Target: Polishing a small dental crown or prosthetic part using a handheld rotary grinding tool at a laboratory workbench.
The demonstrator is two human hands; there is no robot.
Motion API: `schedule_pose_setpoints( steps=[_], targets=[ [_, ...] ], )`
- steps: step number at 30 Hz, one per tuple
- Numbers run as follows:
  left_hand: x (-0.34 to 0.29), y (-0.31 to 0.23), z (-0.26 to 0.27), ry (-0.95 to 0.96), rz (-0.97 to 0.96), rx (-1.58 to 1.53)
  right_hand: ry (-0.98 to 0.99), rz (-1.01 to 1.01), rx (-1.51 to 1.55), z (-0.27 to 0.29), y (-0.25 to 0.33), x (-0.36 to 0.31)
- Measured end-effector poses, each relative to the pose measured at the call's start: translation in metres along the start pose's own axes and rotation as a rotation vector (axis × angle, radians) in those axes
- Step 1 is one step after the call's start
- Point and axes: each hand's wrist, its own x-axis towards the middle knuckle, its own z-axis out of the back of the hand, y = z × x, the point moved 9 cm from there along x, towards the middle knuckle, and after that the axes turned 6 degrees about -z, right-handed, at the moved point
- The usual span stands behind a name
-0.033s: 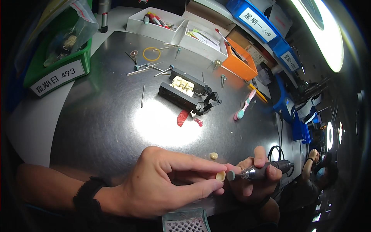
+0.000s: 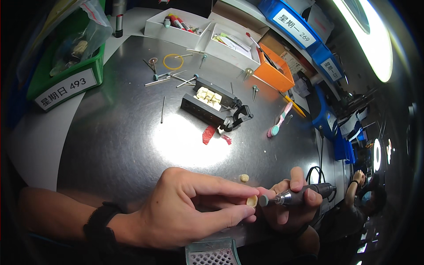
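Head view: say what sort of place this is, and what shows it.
Probably a dental laboratory bench: the right hand holds a rotary handpiece, the left hand a small hollow tooth-like piece, and a black hinged frame holds pale tooth-like models.

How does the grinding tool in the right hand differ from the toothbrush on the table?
The grinding tool is dark with a silvery front; the toothbrush is pink and pale green. The right hand holds the tool; the brush lies on the table. The tool ends in a disc, the brush in bristles. Both are long and slim.
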Motion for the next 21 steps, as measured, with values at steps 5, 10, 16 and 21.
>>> schedule_pose_setpoints(
  steps=[5, 10, 16, 21],
  targets=[
    [-0.0023, -0.0016, -0.0017, 0.001, 0.0, 0.008, 0.019, 0.011, -0.056, -0.0014, 0.0005, -0.0023],
    [-0.002, -0.0016, -0.0007, -0.004, 0.006, 0.012, 0.003, -0.018, -0.108, -0.0028, 0.0007, -0.0012],
    [-0.0018, 0.0014, -0.0021, 0.046, 0.031, 0.011, 0.026, -0.002, -0.103, 0.0004, 0.001, -0.0009],
    [-0.0033, 0.0009, -0.003, 0.047, 0.042, 0.004, 0.011, -0.013, -0.104, 0.0011, 0.0004, -0.0033]
  ],
)
